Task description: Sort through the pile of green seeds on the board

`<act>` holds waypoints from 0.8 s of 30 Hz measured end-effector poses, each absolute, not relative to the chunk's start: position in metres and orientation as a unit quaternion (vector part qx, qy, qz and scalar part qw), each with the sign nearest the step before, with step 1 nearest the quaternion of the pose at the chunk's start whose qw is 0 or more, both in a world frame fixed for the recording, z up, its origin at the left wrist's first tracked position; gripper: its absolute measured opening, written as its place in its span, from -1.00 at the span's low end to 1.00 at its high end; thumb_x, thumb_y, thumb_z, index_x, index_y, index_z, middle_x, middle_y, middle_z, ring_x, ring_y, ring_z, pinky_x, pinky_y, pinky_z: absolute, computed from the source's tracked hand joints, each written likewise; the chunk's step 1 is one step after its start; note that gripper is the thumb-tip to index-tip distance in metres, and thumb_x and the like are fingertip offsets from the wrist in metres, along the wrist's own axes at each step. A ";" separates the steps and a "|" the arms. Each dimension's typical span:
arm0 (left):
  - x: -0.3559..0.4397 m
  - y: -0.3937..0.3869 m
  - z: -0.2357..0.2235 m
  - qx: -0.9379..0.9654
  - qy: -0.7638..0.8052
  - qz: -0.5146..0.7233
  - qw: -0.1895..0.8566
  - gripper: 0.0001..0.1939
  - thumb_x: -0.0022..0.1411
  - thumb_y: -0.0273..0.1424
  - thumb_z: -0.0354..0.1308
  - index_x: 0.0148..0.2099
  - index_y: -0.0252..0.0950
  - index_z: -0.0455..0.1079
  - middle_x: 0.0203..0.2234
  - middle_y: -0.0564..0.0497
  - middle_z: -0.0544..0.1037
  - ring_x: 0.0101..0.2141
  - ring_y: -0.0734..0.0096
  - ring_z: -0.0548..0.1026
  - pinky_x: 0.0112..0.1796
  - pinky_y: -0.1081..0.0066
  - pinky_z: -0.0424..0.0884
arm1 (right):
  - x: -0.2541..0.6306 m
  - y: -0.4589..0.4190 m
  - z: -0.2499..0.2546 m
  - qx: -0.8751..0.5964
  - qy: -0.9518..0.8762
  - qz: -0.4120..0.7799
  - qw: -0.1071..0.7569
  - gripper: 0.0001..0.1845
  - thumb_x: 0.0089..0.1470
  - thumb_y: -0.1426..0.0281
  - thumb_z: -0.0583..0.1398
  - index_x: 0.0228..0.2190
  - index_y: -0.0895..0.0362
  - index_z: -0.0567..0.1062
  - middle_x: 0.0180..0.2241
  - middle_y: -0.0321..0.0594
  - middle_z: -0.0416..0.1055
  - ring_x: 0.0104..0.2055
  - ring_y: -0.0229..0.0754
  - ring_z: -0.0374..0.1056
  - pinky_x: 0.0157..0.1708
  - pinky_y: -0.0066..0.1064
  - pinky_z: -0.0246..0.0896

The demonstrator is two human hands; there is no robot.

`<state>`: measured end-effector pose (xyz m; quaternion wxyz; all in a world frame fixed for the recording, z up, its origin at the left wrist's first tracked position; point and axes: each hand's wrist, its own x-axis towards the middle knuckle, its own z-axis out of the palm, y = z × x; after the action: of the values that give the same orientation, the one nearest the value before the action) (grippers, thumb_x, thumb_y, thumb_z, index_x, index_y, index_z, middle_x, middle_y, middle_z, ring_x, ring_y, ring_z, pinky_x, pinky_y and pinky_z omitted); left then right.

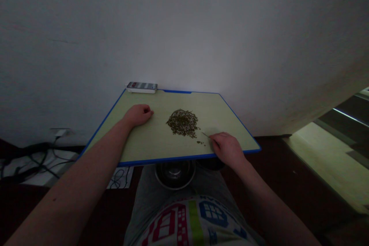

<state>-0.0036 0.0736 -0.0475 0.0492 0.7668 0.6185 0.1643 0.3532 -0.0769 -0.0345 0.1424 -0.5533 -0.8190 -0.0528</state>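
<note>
A heap of small brown-green grains or seeds lies spread in the middle of a pale tabletop with a blue edge. My left hand rests on the tabletop left of the heap, curled into a loose fist, with nothing visible in it. At the heap's right, my right hand is closed around a thin pointed tool, perhaps tweezers; its tip points at the heap without touching it. A few separate grains lie between the heap and my right hand, near the front edge.
A phone lies on a white box at the table's back left corner, against the wall. Below the front edge, a metal bowl sits on my lap. Cables and a plug are at the left.
</note>
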 end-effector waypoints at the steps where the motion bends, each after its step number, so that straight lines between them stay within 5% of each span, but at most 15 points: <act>1: -0.004 0.074 -0.048 0.767 0.619 0.165 0.051 -0.61 0.08 -0.08 -0.09 -0.40 -0.26 0.40 -0.50 -0.05 0.50 -0.45 0.33 0.40 -0.45 0.39 0.21 | 0.352 -0.078 -0.034 -0.552 -0.820 -0.052 0.143 -0.74 0.08 0.47 0.07 -0.28 0.11 0.54 -0.29 -0.16 0.51 -0.20 -0.13 0.36 -0.15 -0.33 0.22; 12: -0.005 0.075 -0.050 0.771 0.613 0.169 0.044 -0.61 0.08 -0.09 -0.09 -0.43 -0.26 0.39 -0.54 -0.04 0.47 -0.48 0.34 0.38 -0.47 0.38 0.19 | 0.329 -0.088 -0.033 -0.524 -0.839 -0.031 0.143 -0.74 0.10 0.48 0.04 -0.31 0.10 0.53 -0.30 -0.19 0.51 -0.20 -0.16 0.34 -0.17 -0.37 0.20; 24: -0.006 0.077 -0.051 0.768 0.613 0.175 0.064 -0.60 0.07 -0.08 -0.07 -0.40 -0.26 0.42 -0.50 -0.07 0.49 -0.46 0.31 0.38 -0.43 0.37 0.19 | 0.327 -0.063 -0.030 -0.610 -0.783 -0.117 0.033 -0.77 0.04 0.48 0.07 -0.39 0.14 0.53 -0.39 -0.05 0.48 -0.31 -0.07 0.36 -0.29 -0.30 0.19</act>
<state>-0.0060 0.0769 -0.0512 0.0639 0.7677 0.6131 0.1753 0.3274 -0.0627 -0.0304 0.0329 -0.6100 -0.7830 -0.1175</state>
